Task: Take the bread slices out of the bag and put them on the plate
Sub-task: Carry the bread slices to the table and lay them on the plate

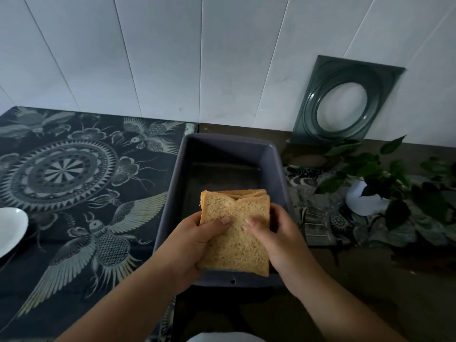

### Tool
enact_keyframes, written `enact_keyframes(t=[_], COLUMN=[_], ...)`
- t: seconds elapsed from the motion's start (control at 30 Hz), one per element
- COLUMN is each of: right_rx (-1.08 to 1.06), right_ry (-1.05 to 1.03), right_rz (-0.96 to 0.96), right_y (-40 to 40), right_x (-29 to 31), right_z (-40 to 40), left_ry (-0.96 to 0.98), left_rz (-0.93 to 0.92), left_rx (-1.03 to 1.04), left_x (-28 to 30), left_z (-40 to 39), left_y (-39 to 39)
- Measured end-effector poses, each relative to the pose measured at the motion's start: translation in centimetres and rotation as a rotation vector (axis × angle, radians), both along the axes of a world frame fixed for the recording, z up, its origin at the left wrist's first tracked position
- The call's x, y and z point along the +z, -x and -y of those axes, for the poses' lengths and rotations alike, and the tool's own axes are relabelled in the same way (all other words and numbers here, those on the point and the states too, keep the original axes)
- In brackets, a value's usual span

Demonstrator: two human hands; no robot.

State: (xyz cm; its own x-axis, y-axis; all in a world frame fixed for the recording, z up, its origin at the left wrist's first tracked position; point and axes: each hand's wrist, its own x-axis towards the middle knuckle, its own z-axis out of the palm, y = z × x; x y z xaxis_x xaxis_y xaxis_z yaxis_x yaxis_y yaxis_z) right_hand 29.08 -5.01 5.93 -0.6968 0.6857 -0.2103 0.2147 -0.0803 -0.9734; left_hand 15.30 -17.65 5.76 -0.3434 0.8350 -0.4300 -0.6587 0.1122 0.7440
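Brown bread stack [235,233] is pinched between both hands, left hand [195,240] and right hand [278,239], over the grey tub [195,169]. White plate [9,230] sits well off left on the worktop, so the left hand's nearer.

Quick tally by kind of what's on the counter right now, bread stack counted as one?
Bread stack, held by left hand and right hand: 1
Grey tray: 1
White plate, partly out of frame: 1
Glass dish leaning on wall: 1
Potted plant: 1
Patterned cloth: 1
Total: 6
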Motion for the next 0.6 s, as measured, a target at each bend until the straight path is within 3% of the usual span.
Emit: enact_keyframes(t=[0.2, 0.47, 0.6], right_rx=[-0.063, 0.02, 0.057], right_ry=[0.067, 0.169, 0.27], right_rz=[0.086, 0.036, 0.013], right_y=[0.0, -0.2, -0.3], right_x=[-0.3, 0.8, 0.9], right_z=[1.7, 2.3, 2.2], left_ry=[0.033, 0.05, 0.019], left_rz=[-0.004, -0.113, -0.017], left_rx=[-0.036, 0.005, 0.128], left_x=[-0.2, -0.1, -0.1], left_z=[2.2, 4.1, 4.8], left_y=[-1.2, -2.0, -2.9])
